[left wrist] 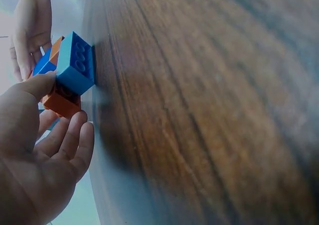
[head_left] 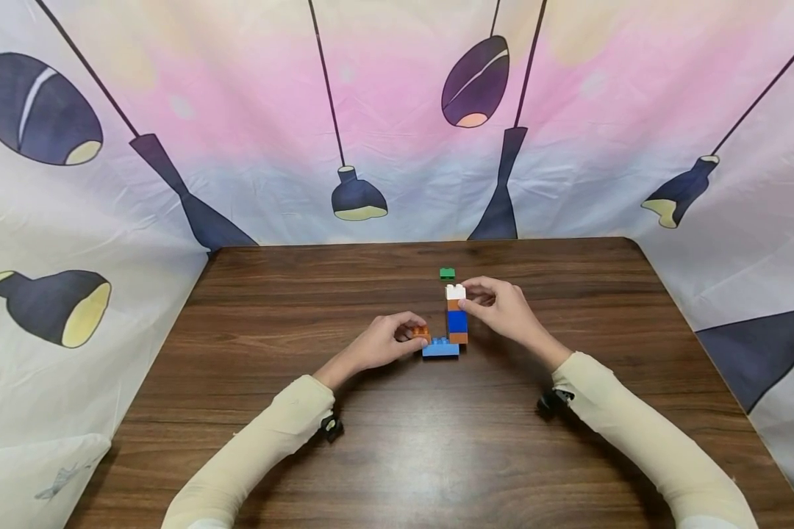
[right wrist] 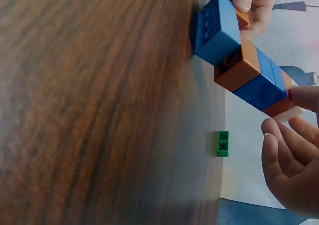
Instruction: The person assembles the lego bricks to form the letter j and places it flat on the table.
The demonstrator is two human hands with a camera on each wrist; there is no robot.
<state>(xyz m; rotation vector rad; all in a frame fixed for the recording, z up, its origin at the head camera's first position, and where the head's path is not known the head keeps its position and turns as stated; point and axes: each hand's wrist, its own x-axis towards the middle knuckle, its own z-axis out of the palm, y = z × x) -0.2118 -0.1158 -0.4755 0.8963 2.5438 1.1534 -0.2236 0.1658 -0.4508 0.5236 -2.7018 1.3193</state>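
Note:
A light blue brick (head_left: 440, 350) forms the base of a block build. Its hollow underside shows in both wrist views, raised off the table. On its left end sits an orange brick (head_left: 420, 332), which my left hand (head_left: 373, 344) pinches between thumb and fingers. At the right end rises a column: an orange brick (right wrist: 238, 71), dark blue bricks (head_left: 457, 322), another orange brick and a white brick (head_left: 455, 292) on top. My right hand (head_left: 506, 312) grips that column near its top, thumb on the upper orange brick.
A small green brick (head_left: 447, 273) lies alone on the wooden table (head_left: 397, 455), beyond the column. Behind the table's far edge hangs a cloth backdrop (head_left: 397, 95) printed with lamps.

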